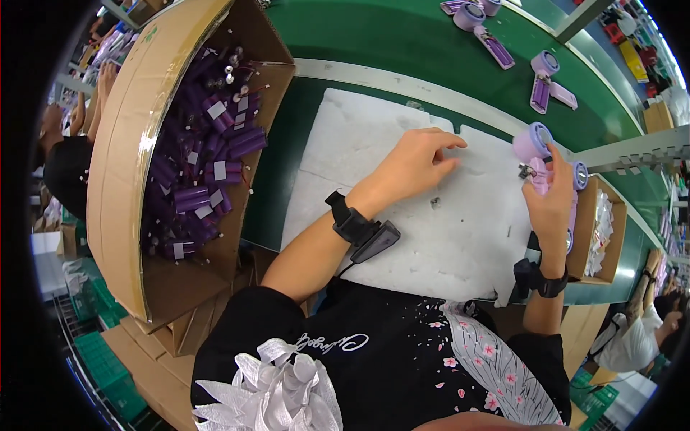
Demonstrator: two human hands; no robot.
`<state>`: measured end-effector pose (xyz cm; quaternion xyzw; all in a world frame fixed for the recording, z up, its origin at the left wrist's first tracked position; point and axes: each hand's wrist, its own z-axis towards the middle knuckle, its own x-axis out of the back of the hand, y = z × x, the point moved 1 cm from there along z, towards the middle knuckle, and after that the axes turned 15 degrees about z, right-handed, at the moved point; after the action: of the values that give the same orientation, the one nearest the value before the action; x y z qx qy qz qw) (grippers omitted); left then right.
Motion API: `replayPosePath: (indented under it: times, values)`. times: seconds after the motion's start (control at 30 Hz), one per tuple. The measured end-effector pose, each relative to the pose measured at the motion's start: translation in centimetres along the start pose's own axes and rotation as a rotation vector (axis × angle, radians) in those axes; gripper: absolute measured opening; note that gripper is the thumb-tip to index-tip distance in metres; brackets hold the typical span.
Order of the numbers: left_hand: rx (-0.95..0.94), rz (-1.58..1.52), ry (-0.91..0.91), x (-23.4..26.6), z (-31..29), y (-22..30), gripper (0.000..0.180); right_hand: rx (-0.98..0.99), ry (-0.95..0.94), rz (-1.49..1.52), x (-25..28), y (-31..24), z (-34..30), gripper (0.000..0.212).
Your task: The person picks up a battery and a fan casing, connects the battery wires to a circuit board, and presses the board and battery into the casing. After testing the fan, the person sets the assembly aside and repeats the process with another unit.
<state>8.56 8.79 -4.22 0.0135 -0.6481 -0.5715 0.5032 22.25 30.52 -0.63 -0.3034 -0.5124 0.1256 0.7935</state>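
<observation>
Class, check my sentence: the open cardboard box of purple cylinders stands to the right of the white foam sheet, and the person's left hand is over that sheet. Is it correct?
Not quite: the side is wrong. The head view shows the open cardboard box of purple cylinders to the left of the white foam sheet. The person's left hand is indeed over that sheet.

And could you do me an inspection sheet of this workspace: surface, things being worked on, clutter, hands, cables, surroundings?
Surface: white foam sheet on a green bench; small dark marks.
Work things: lilac parts at the foam's right edge.
Clutter: open carton of purple cylinders; lilac pieces farther up; small box of white pieces.
Left hand: open over the foam, nothing held.
Right hand: at the lilac parts; grip unclear.
Cables: dark cable by the left wrist device; red wires on cylinders.
Surroundings: people both sides; green crates lower left.
</observation>
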Motion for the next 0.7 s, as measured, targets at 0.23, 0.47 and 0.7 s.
replayPosePath:
  times: [0.23,0.47,0.7]
  values:
    - [0.151,0.025,0.318,1.8,0.1,-2.0,0.031,0.139,-0.029,0.111,-3.9,-2.8,-0.8,0.07]
    - [0.536,0.503,0.93,13.5,-4.4,-5.1,0.036,-0.058,-0.132,0.539,-4.9,-0.2,-2.0,0.068]
    - [0.866,0.856,0.845,19.6,-10.0,-9.2,0.039,-0.108,-0.145,0.584,-5.5,-0.8,-2.0,0.07]
